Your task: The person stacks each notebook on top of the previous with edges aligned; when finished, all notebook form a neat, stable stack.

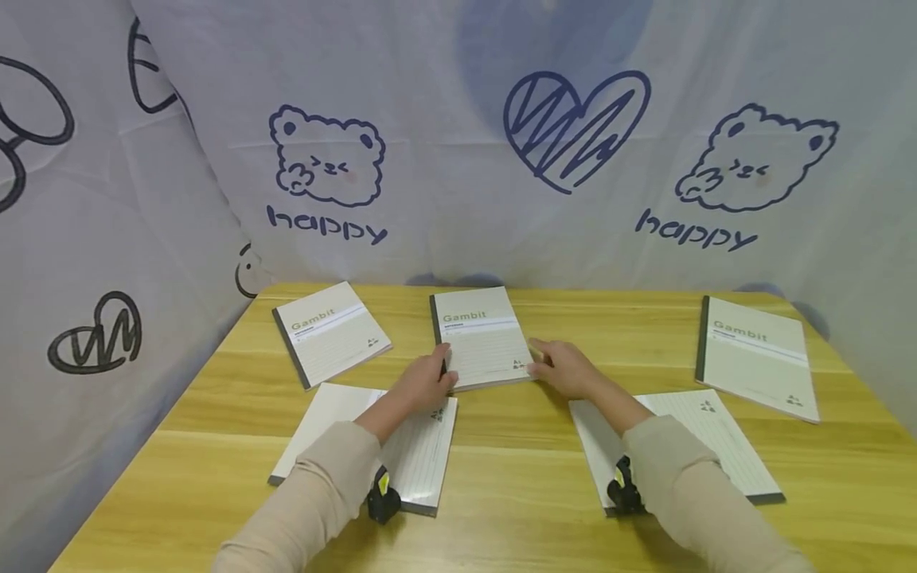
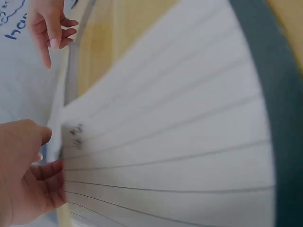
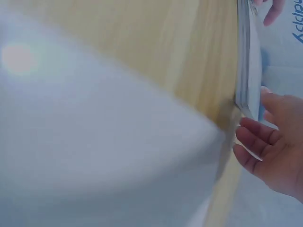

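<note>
Notebook (image 1: 478,338) lies between both hands' fingers. Left hand (image 1: 421,383) has thumb and forefinger apart at its spine; I cannot tell if they pinch. Right hand (image 1: 569,372) has fingers loosely spread at the other edge. Left notebook (image 1: 329,330) and right notebook (image 1: 759,362) lie outward of the fingers, near-left notebook (image 1: 423,446) and near-right notebook (image 1: 727,454) toward the wrists.

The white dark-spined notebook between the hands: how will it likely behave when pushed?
The white rectangular paper notebook looks flat, so it likely slides rather than rolls or tips. Its dark spine probably stays stiffer than the unbound edge.
</note>
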`<move>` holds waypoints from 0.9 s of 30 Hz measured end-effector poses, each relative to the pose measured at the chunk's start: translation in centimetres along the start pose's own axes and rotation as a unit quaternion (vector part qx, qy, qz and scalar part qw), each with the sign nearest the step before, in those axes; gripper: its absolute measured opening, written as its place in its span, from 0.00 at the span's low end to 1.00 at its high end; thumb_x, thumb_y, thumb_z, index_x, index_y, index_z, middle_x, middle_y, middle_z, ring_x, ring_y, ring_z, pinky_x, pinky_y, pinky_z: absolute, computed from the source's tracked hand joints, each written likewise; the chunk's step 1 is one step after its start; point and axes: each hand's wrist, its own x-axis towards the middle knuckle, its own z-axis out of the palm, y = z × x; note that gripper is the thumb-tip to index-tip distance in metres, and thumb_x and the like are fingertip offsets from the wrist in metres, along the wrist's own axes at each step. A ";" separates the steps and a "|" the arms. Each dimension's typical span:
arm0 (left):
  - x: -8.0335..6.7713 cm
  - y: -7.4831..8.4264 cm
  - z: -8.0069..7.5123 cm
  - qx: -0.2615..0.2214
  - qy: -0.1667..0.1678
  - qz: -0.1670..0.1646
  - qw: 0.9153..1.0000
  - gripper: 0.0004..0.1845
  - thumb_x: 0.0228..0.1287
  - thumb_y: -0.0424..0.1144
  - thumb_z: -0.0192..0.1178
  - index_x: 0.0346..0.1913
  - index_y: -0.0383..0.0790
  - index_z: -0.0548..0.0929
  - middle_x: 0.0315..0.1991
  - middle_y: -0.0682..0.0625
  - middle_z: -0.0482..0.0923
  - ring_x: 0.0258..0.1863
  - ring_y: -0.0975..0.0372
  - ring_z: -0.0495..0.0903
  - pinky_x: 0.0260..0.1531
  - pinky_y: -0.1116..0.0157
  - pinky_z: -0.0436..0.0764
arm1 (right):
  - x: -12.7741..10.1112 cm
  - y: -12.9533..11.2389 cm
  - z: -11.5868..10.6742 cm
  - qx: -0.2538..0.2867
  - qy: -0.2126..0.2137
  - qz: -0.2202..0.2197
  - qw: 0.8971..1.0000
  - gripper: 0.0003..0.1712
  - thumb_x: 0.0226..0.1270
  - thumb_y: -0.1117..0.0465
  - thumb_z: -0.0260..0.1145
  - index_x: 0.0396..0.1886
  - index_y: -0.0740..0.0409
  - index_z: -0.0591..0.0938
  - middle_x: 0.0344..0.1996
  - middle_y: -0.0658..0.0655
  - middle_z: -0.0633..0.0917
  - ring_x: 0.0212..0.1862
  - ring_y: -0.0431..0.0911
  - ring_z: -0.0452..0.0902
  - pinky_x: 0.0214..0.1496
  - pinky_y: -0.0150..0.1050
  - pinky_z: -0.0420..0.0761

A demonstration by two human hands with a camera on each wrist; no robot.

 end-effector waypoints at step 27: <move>3.2 10.1 4.1 0.099 0.039 0.127 0.986 0.25 0.72 0.45 0.44 0.67 0.38 0.63 0.66 0.38 0.63 0.64 0.49 0.66 0.60 0.54 0.70 | -10.6 10.1 -6.5 -0.146 0.120 0.106 0.976 0.32 0.70 0.55 0.52 0.65 0.72 0.60 0.59 0.81 0.61 0.58 0.77 0.55 0.51 0.72 0.60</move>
